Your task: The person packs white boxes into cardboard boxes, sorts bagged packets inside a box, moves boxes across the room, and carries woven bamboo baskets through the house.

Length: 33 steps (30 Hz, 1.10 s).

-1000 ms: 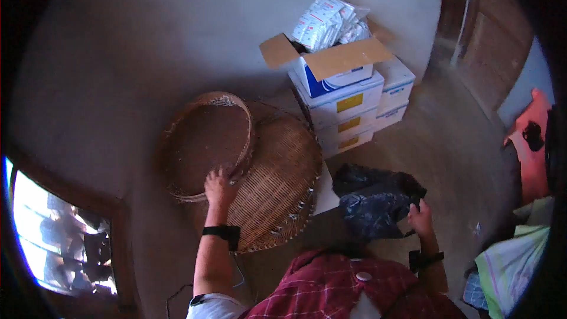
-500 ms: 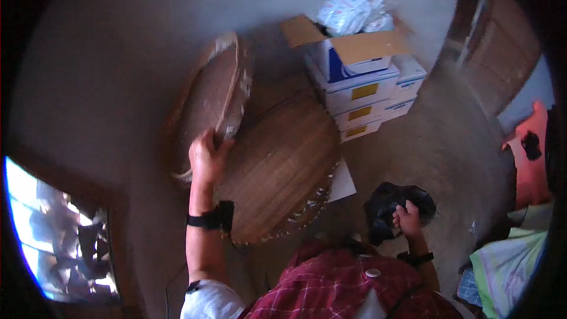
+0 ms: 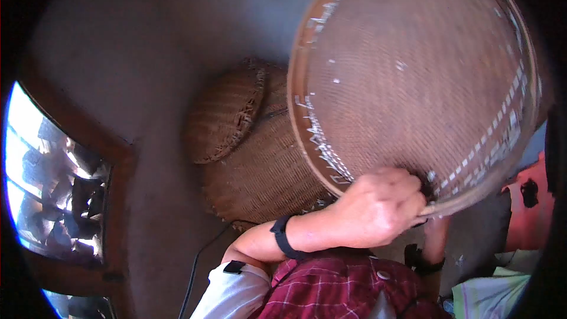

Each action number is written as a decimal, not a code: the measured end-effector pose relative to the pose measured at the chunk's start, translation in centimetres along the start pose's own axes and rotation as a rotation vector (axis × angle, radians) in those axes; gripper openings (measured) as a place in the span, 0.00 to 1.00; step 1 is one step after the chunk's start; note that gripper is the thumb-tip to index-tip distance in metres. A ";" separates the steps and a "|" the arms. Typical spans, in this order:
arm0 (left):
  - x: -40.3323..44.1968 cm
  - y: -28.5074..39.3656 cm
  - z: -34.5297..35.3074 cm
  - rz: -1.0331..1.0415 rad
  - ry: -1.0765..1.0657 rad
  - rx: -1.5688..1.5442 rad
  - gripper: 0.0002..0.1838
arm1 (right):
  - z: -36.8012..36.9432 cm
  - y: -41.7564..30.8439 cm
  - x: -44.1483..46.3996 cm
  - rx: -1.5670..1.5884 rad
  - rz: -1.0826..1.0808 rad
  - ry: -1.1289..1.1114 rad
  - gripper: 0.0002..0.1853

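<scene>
My left hand (image 3: pixel 384 205) is closed around the lower rim of a large round woven tray (image 3: pixel 407 77), lifted upright close to the camera. White stitching runs along parts of its edge. My right forearm (image 3: pixel 436 237) reaches up below the tray's lower rim, and the right hand itself is hidden behind the tray. Left of the tray, a smaller woven basket (image 3: pixel 221 112) leans against the wall, overlapping a wide woven basket (image 3: pixel 266 171). The black plastic bag is not visible.
A bright window (image 3: pixel 53 183) with a dark frame is at the left. A dark cable (image 3: pixel 195 266) hangs below the baskets. At the right are a red-orange cloth (image 3: pixel 530 201) and a pale green striped cloth (image 3: pixel 493 292).
My left hand has raised the round tray off the other baskets and swung it to the right, close to the camera. It now covers the boxes, the black bag and my right hand.
</scene>
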<state>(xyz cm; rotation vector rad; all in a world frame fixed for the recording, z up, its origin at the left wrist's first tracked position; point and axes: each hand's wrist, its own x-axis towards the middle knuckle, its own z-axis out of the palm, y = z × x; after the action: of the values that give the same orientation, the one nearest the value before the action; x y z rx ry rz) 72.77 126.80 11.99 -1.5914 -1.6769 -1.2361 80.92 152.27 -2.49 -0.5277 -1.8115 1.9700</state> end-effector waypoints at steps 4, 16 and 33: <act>0.5 0.8 6.5 0.032 -0.104 -0.209 0.14 | -3.7 -3.4 1.4 0.318 -0.245 0.292 0.17; -2.3 1.4 25.4 -0.287 -0.650 -0.470 0.16 | -16.8 1.9 -6.0 0.372 -0.138 0.375 0.32; -8.8 -26.8 9.3 -0.501 -0.562 0.498 0.22 | -8.3 3.9 2.4 0.098 0.123 0.353 0.22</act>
<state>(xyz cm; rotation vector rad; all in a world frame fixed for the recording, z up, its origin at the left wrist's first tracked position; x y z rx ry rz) 50.62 133.29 -6.71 -1.3057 -2.6031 -0.4863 83.17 160.28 -7.09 -0.9099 -1.4894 1.8876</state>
